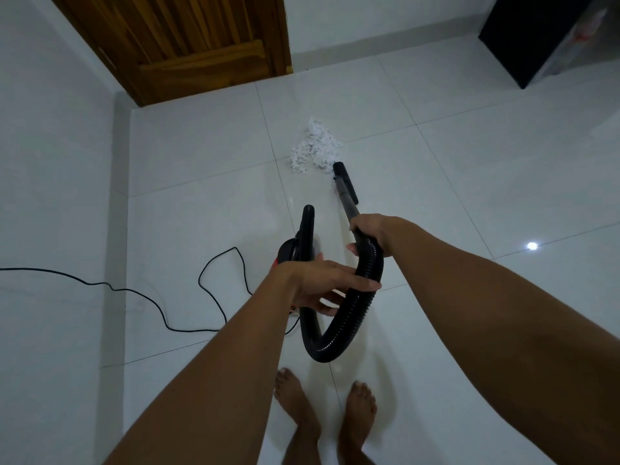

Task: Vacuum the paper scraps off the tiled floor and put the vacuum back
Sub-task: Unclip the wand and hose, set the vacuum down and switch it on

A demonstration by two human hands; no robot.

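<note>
Two bare feet stand on the floor, which is made of big, glossy white tiles with thin grey joints. Just above the feet a black ribbed hose hangs in a round loop. The left hand has its fingers stretched out, nearly straight, and they lie across the hose, with the thumb apart below. Under this hand is the vacuum, a small rounded body in black and red, partly hidden. A thin black cord curls over the tiles to the left. The right hand is curled tightly around the top of the hose, where a smooth grey tube begins. The black nozzle touches the near edge of the paper scraps, a small, loose white heap of crumpled bits at a crossing of tile joints. Far behind stands a brown wooden door.
</note>
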